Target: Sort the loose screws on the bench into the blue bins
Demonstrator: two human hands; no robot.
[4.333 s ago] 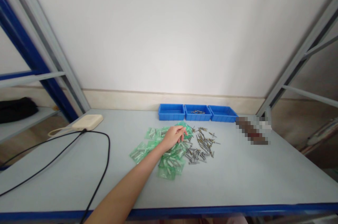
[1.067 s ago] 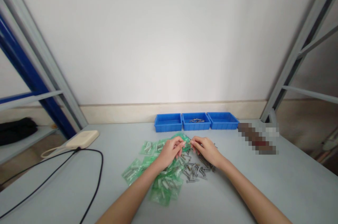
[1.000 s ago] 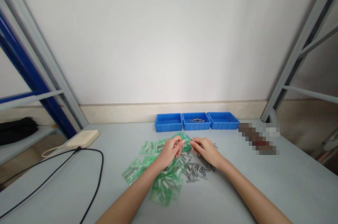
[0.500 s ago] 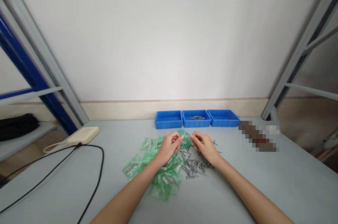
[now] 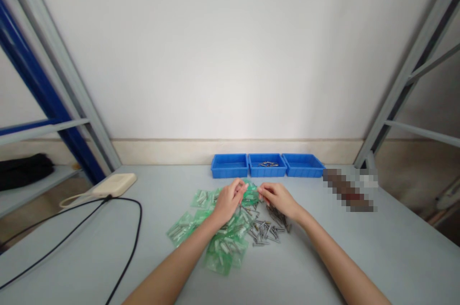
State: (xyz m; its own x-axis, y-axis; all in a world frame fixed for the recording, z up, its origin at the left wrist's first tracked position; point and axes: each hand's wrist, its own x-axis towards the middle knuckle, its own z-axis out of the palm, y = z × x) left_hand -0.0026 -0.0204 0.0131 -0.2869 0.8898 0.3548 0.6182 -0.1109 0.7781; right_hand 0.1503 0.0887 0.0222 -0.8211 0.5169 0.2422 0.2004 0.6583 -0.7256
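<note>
My left hand rests over a heap of clear green-tinted plastic bags holding metal pins, its fingers curled together. My right hand is over the back of a loose spread of steel pins or rivets, its fingertips pointing left. The fingertips of my two hands nearly meet above the top of the bags. Whether they pinch something small is hidden by the fingers.
Several blue plastic bins stand in a row at the table's back, the middle one holding a few pins. A pixelated object lies at right. A cream device with black cable lies at left, on a grey table.
Since the oldest frame my right hand has come in beside my left. Over the last second both hands have stayed close together, with only small finger shifts and slight view movement.
</note>
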